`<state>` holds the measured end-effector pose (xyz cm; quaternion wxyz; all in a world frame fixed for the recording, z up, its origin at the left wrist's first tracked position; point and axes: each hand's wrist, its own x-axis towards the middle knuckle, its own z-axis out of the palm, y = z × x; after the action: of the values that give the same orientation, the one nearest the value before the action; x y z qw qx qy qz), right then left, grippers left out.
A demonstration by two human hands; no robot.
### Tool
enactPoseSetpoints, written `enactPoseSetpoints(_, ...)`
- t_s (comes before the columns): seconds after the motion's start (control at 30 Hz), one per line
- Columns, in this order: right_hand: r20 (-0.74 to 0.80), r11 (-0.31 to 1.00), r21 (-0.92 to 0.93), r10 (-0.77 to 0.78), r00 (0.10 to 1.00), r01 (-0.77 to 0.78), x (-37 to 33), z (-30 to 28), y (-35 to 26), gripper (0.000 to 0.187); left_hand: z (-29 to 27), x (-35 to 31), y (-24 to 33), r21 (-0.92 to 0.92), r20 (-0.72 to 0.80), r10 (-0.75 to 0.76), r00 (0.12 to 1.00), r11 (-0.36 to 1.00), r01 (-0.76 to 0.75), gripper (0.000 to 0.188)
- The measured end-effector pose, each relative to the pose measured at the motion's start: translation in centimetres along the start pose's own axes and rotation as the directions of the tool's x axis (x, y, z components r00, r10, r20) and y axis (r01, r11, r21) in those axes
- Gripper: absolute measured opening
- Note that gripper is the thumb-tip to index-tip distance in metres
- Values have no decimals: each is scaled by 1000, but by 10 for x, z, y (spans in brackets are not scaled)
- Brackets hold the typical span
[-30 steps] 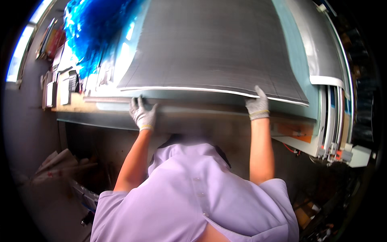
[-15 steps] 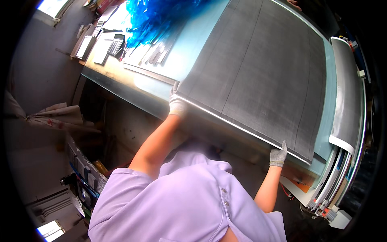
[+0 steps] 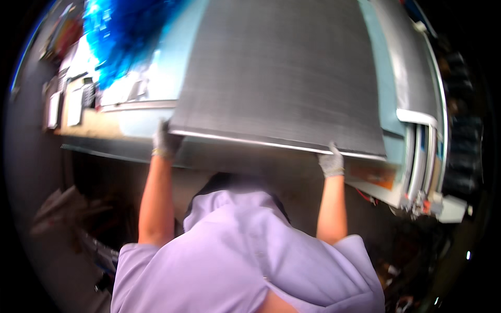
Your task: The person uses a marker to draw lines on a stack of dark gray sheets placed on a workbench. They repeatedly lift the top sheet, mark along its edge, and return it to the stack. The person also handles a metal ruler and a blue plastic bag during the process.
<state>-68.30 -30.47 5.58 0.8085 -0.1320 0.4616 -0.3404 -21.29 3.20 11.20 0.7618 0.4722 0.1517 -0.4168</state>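
Note:
A large dark grey sheet, mesh-like in look (image 3: pixel 282 73), lies over the table with a pale, shiny strip along its near edge. At the near left corner my gloved left hand (image 3: pixel 166 142) grips it, the fingers blurred by motion. Closer to the near right corner, my gloved right hand (image 3: pixel 332 160) pinches the same edge, thumb on top and the other fingers hidden beneath. Both forearms reach forward, and the near edge hangs roughly level between the hands.
A crumpled heap of shiny blue film (image 3: pixel 122 36) sits on the table's far left, near a dark calculator (image 3: pixel 90 94) and papers. On the right stands a roll of grey sheet (image 3: pixel 412 62) beside several rails (image 3: pixel 420 156). The glassy table edge (image 3: pixel 104 150) runs at left.
My view has turned, so the sheet and table appear further left and more level. Both hands keep hold of the sheet's near edge at about the same places.

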Motion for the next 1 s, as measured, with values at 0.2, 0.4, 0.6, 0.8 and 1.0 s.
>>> enactPoseSetpoints(0.2, 44, 982, 59, 180, 983, -182, -47, 7, -3, 50, -6, -17, -16, 552, 13, 201, 979, 815, -175, 53)
enactPoseSetpoints(0.4, -403, 869, -18, -459, 791, 495, -19, -103, -102, 46, -27, -4, -17, 472, 12, 283, 959, 844, -255, 52)
enactPoseSetpoints(0.6, -221, 542, -748, -748, 625, 383, -8, -121, -157, 53, -30, -8, -8, 583, 0, 355, 935, 760, -288, 59)
enactPoseSetpoints(0.8, -194, 203, -977, -727, 659, -63, -14, -106, -173, 40, -23, -10, -9, 574, 9, 309, 951, 777, -258, 56)
enactPoseSetpoints(1.0, 653, -534, -757, -638, 408, 376, -34, 126, -79, 36, -29, -1, -15, 633, -31, 360, 932, 729, -261, 58)
